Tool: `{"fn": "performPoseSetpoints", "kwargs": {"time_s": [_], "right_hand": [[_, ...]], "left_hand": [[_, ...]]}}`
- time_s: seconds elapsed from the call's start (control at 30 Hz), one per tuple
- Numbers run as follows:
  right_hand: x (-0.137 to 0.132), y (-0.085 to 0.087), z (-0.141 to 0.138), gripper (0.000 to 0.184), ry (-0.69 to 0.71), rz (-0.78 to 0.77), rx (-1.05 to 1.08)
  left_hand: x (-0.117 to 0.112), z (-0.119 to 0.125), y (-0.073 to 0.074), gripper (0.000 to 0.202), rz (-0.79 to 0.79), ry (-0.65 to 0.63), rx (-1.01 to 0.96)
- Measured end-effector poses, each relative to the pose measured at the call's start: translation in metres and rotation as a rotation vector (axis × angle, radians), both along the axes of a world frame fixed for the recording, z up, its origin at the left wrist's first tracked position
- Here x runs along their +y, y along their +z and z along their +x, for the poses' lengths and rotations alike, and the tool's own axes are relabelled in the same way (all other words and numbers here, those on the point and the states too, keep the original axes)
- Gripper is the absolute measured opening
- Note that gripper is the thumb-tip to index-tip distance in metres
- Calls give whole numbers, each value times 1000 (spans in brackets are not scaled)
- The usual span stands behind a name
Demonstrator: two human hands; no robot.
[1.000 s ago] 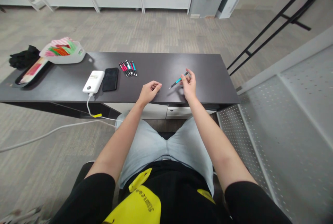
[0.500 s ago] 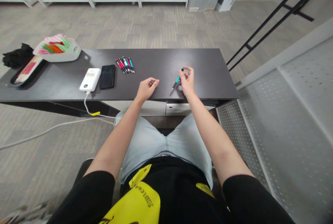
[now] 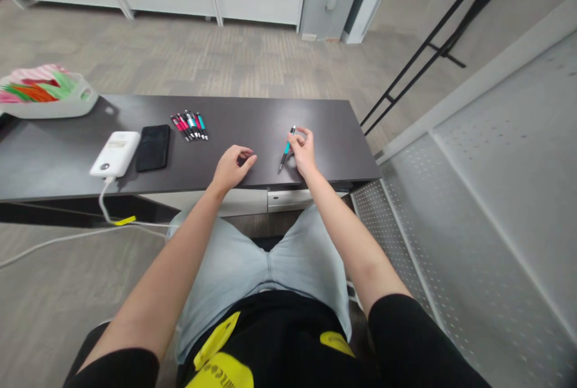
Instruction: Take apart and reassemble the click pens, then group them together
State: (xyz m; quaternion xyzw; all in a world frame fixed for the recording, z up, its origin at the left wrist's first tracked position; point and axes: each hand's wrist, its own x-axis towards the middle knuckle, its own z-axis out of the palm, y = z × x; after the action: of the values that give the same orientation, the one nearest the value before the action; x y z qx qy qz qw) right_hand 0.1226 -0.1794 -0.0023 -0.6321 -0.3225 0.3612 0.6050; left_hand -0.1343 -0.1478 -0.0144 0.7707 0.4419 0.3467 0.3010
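Observation:
My right hand [image 3: 303,152] is closed on a teal pen [image 3: 285,149], holding it steeply tilted with its tip on the dark table [image 3: 261,118]. My left hand [image 3: 233,167] rests on the table near its front edge, fingers loosely curled with nothing visible in them. A small bunch of several red and teal pens [image 3: 189,125] lies further back to the left of both hands.
A black phone [image 3: 153,147] and a white power bank [image 3: 115,153] with a cable [image 3: 54,238] lie left of the pens. A white basket of coloured items [image 3: 42,93] sits at the far left. A perforated metal stair [image 3: 451,208] flanks the table's right end.
My right hand has raised the teal pen from a flat slant to nearly upright and drawn it closer to the front edge. The view has swung to the right. My left hand stays put.

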Motion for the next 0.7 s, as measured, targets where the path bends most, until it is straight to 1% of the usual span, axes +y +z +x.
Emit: {"fn": "performPoseSetpoints", "kwargs": {"time_s": [0.03, 0.07, 0.17, 0.23, 0.33, 0.4, 0.47, 0.53, 0.63, 0.7], "right_hand": [[2, 5, 8, 41, -5, -19, -28], [5, 10, 20, 34, -11, -38, -62], [16, 30, 73, 26, -12, -125, -244], [23, 46, 117, 26, -19, -232, -456], [34, 68, 179, 26, -92, -299, -572], [41, 78, 209, 22, -127, -352, -642], [49, 83, 229, 18, -153, -414, -708], [57, 84, 241, 18, -171, -466, -765], [72, 79, 252, 24, -177, -520, -837], [81, 75, 259, 25, -174, -558, -876]], "left_hand": [[-1, 0, 0, 43, 63, -9, 81], [-2, 1, 1, 51, 101, -5, 159], [-9, 4, 5, 80, 123, -2, 337], [-15, 7, 9, 86, 130, -2, 392], [-22, 10, 15, 90, 148, 5, 431], [-24, 11, 17, 93, 155, 16, 457], [-25, 11, 17, 96, 162, 29, 487], [-24, 10, 16, 97, 159, 31, 510], [-24, 8, 14, 92, 151, 37, 533], [-24, 7, 14, 91, 146, 43, 542]]}}
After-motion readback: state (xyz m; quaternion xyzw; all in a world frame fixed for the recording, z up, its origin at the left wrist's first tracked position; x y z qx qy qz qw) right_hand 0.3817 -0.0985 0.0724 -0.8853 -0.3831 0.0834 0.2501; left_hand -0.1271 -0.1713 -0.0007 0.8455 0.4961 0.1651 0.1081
